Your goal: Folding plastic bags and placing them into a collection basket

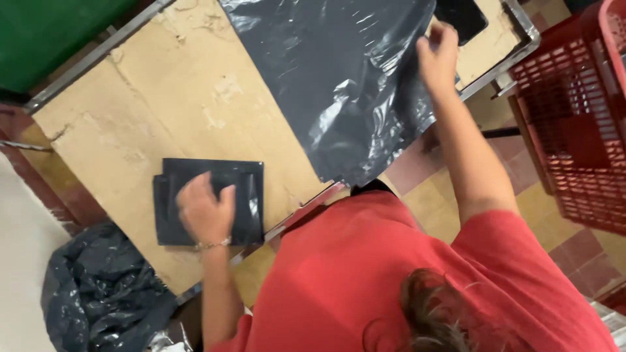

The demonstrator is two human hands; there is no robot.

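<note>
A large black plastic bag [339, 72] lies spread over the far right part of a worn beige table [163, 111], and its near corner hangs over the table's edge. My right hand [438, 55] pinches that bag's right edge near the far corner. A small stack of folded black bags [251, 195] lies close to the table's near edge. My left hand [205, 212], with a thin bracelet at the wrist, rests palm down on top of the stack. My red shirt fills the bottom of the view.
A red plastic crate [574, 130] stands to the right of the table. A flat dark object [462, 16] lies at the table's far right corner. A crumpled black sack [98, 293] sits on the floor at lower left. A green surface [52, 32] is at the top left.
</note>
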